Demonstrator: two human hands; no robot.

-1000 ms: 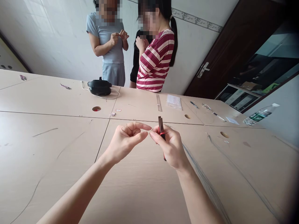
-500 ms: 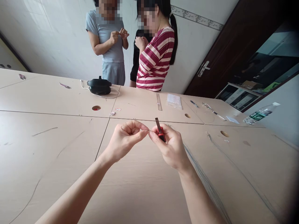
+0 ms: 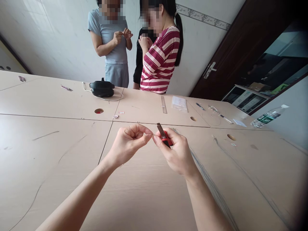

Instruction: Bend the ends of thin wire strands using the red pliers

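Bare hands in front: two, left hand [image 3: 134,141] and right hand [image 3: 176,150]. Pliers [image 3: 165,137]: one. People [image 3: 160,61] beyond table [image 3: 154,199]: three, one mostly hidden. Black device [image 3: 102,89], ruler [image 3: 163,104], plastic packet [image 3: 179,104], bottle [image 3: 269,116]: one each. Pens [image 3: 200,106]: two. Round holes [image 3: 98,111]: three. Long wire bundles [image 3: 213,184], right side: two. Loose strands [image 3: 45,135] left: too faint for a count.

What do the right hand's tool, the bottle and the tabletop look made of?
Tool: probably metal at its dull, dark tip; smooth red part suggests plastic.
Bottle: likely clear plastic, see-through and glossy.
Tabletop: perhaps satin wood-look laminate, given faint grain streaks.
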